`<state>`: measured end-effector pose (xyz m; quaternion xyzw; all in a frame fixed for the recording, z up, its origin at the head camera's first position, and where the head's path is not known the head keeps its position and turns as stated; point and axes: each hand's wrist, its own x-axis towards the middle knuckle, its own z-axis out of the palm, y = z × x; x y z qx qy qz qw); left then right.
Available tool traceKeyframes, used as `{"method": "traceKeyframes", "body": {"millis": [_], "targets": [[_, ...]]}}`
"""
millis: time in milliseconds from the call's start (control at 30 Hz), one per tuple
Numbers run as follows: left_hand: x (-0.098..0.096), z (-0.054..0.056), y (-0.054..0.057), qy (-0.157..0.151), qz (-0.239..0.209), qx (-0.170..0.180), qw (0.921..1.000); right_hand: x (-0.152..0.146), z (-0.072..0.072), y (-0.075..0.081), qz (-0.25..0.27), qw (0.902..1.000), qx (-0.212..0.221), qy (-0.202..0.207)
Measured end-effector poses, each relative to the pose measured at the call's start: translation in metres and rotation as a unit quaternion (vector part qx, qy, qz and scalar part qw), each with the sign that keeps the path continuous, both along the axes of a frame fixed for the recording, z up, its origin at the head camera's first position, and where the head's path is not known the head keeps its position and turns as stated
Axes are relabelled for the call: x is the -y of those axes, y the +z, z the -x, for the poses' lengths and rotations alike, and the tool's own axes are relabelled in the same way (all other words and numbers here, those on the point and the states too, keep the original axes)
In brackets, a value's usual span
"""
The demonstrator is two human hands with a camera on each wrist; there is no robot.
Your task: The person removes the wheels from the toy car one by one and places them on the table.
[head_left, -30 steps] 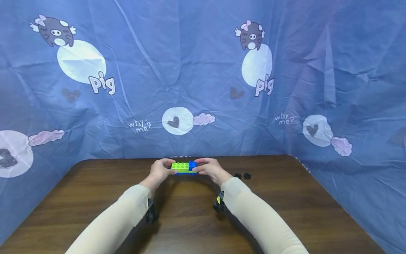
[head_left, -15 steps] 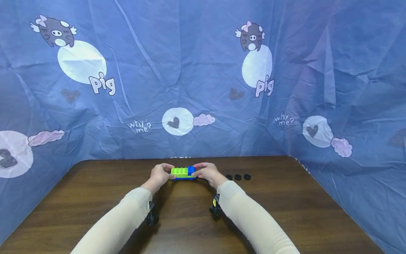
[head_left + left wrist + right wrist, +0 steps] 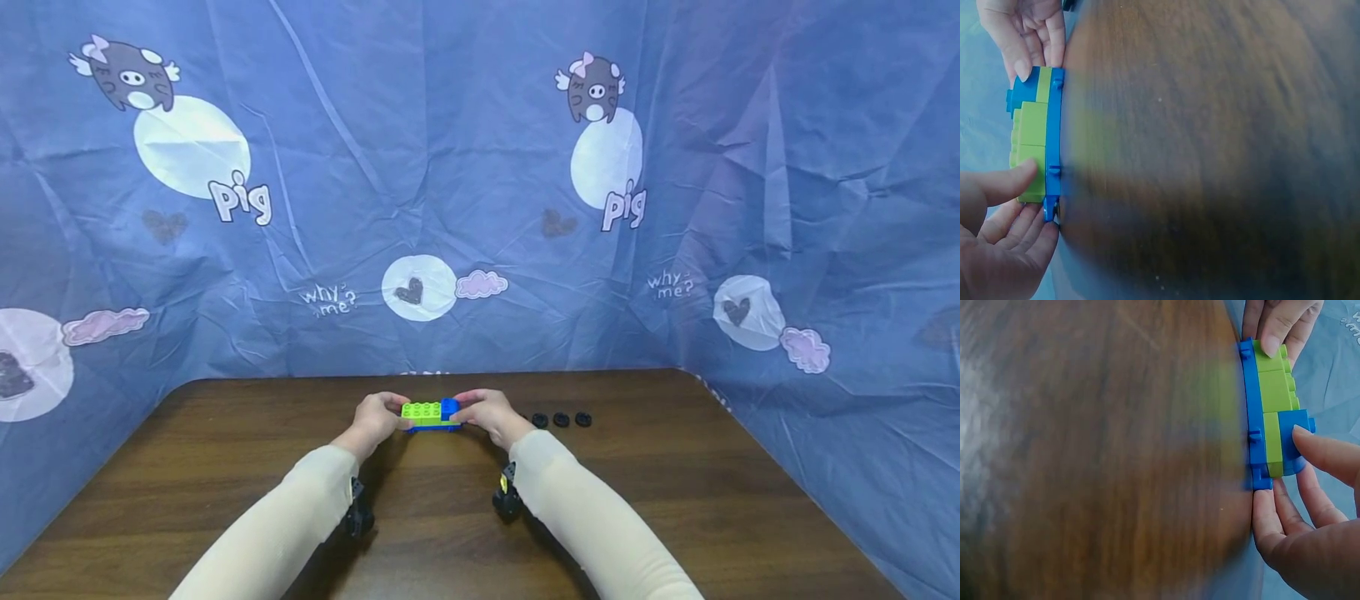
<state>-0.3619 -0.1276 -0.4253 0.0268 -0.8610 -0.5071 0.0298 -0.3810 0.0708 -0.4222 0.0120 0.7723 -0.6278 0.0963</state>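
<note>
A toy vehicle of building blocks (image 3: 423, 412) is at the far middle of the table in the head view, held level between both hands. Its long blue base (image 3: 1054, 134) carries lime green bricks (image 3: 1275, 390) on the left and a blue brick (image 3: 1294, 434) at the right end. Small pegs stick out from the base's side. My left hand (image 3: 374, 420) grips the left end, thumb on the near green side and fingers behind. At the other end my right hand (image 3: 487, 412) pinches the blue brick, its thumb (image 3: 1319, 447) on the near face.
Several small black wheels (image 3: 561, 420) lie in a row right of the right hand, the leftmost partly hidden by it. The brown wooden table (image 3: 435, 517) ends at a blue printed curtain (image 3: 480, 183) behind. Each wrist wears a black camera (image 3: 507, 496).
Both hands have brought the toy vehicle slightly nearer and lower, and a little left. The right arm's shift left uncovers more of the black wheels.
</note>
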Motion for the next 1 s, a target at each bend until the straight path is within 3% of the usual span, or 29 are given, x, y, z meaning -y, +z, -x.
{"method": "traceKeyframes", "body": {"millis": [300,600,767,1000], "targets": [[0.005,-0.004,0.002,0.002,0.016,0.016,0.9997,0.006,-0.001,0.0,-0.007,0.9999,0.004,0.007],[0.01,-0.007,0.006,-0.021,0.034,0.017,0.999,0.005,-0.004,0.006,-0.024,0.9996,-0.004,0.015],[0.011,-0.008,0.016,-0.041,0.041,-0.001,0.9983,-0.005,-0.005,0.016,-0.039,0.9991,-0.016,0.006],[0.01,-0.011,0.036,-0.074,-0.004,-0.018,0.9971,-0.018,-0.008,0.027,-0.047,0.9981,-0.038,0.004]]}}
